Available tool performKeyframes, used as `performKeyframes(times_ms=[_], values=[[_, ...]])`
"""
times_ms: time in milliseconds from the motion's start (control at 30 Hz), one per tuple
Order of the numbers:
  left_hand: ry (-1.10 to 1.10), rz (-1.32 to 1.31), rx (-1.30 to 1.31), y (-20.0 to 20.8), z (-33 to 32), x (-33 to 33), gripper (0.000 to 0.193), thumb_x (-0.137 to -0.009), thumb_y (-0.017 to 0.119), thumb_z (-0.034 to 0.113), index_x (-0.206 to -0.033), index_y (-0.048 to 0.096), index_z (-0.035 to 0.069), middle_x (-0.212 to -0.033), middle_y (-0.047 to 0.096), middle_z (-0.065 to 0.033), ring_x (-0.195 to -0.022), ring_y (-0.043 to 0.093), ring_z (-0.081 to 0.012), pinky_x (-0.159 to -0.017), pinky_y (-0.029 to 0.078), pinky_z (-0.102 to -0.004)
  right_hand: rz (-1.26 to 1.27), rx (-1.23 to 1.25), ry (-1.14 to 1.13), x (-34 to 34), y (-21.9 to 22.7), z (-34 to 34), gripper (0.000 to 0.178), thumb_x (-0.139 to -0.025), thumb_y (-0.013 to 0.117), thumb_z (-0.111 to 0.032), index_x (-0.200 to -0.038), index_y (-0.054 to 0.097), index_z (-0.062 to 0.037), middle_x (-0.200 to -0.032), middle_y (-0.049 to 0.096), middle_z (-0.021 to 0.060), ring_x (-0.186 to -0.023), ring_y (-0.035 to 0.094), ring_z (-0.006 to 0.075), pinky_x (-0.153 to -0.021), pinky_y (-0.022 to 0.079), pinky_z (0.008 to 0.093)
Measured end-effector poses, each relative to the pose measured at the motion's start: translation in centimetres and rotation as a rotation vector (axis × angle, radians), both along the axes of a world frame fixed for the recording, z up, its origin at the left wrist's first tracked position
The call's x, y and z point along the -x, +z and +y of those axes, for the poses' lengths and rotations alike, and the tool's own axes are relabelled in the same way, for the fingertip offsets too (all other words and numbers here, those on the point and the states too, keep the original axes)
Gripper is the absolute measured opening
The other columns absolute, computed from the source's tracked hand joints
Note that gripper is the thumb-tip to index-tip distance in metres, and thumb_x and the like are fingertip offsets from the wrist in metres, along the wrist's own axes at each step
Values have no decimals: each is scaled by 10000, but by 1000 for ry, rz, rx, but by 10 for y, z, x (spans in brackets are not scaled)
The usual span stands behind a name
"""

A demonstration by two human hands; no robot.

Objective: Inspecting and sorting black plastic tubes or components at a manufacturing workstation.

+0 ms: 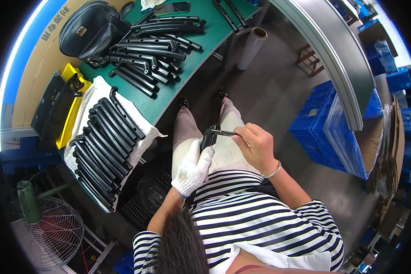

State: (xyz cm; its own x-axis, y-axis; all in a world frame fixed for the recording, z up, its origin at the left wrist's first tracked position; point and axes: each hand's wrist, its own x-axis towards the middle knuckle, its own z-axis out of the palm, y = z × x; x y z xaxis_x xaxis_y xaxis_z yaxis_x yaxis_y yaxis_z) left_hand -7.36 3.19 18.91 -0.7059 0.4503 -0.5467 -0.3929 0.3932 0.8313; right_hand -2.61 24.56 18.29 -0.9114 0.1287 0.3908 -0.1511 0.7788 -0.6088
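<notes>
From my head view, I have the white-gloved left hand [194, 169] wrapped around a black bent tube [208, 138] over the lap, its fingers curled closely, with the bent end standing clear above the thumb. The bare right hand [256, 145] pinches a slim dark tool [227, 133] between thumb and forefinger, leaving no gap I can see; the tool's far end meets or overlaps the tube's bent end, and I can't tell whether it goes into a hole there. I'd judge the step in hand to be working that end with the tool. Next, I think, calls for a firm left grip and a small, well-aligned motion of the right fingers, since a slip could scratch the finish. To the left, a row of similar tubes [107, 141] lies on a white cloth [97, 89]; a looser pile of tubes [146, 51] sits on the green counter [214, 35] beyond.
</notes>
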Motion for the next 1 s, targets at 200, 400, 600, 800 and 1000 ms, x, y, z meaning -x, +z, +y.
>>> performKeyframes(times_ms=[200, 400, 600, 800, 1000], values=[[1, 16, -8, 1, -1, -3, 291, -1031, 546, 325, -1078, 531, 38, -658, 541, -53, -520, 522, -132, -478, 430, -319, 5, -47, -16, -2, -17, 6, 163, -888, 727, -224, -886, 683, -68, -670, 518, 79, -572, 533, 242, -527, 424, 367], [-29, -114, -99, 9, -6, -2, 283, -1048, 526, 313, -1148, 511, 49, -689, 475, 13, -470, 428, -71, -412, 414, -236, -377, 342, -304, 18, -32, 51, 236, -1019, 575, -247, -906, 670, -63, -701, 558, 56, -613, 513, 143, -559, 394, 311], [-117, -299, -248, 4, 12, 15, 361, -1062, 455, 396, -993, 545, 53, -600, 489, -23, -388, 438, -112, -364, 372, -245, -454, 923, 341, 19, -28, 7, 157, -941, 710, -141, -1055, 636, -63, -771, 401, -68, -689, 375, 36, -623, 350, 221], [-137, -684, -465, 1, 24, 40, 861, -997, 158, 733, -1001, 605, -3, -586, 562, -53, -423, 550, -140, -420, 502, -246, -453, 875, 328, 43, -26, 7, 247, -968, 709, -262, -911, 590, -54, -730, 412, -77, -672, 369, 34, -589, 334, 226], [-415, -66, -98, -1, 32, 43, 490, -1045, 436, 515, -1177, 536, 53, -761, 619, -116, -555, 626, -160, -506, 501, -302, -511, 907, 89, 42, -34, 10, 237, -984, 676, -244, -869, 593, -55, -744, 464, -78, -690, 399, 25, -601, 352, 225]])
